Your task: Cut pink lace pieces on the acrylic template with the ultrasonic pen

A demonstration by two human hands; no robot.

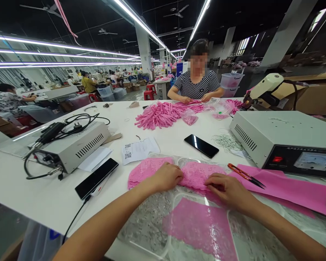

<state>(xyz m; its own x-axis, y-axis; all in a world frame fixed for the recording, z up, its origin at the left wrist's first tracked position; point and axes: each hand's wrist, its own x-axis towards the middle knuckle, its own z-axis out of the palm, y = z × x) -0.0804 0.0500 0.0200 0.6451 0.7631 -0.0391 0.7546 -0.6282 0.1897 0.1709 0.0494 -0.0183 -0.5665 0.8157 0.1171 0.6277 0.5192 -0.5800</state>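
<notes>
A pink lace piece (202, 173) with two rounded, cup-like halves lies on a transparent plastic sheet (146, 214) in front of me. My left hand (167, 176) is closed at the middle of the lace, its fingertips bent down onto it. At the right half's lower edge, the fingers of my right hand (225, 186) pinch the lace. Flat pink fabric (201, 224) shows through the plastic nearer to me. Orange-handled thread snips (244, 175) rest on more pink fabric (290, 188) just right of my right hand.
Grey metal boxes stand left (78, 145) and right (285, 134). Two phones (97, 177) (201, 145), a printed paper (139, 149) and pale loose strings (228, 143) lie between them. Across the table, a person (197, 81) in a striped shirt handles pink straps (160, 114).
</notes>
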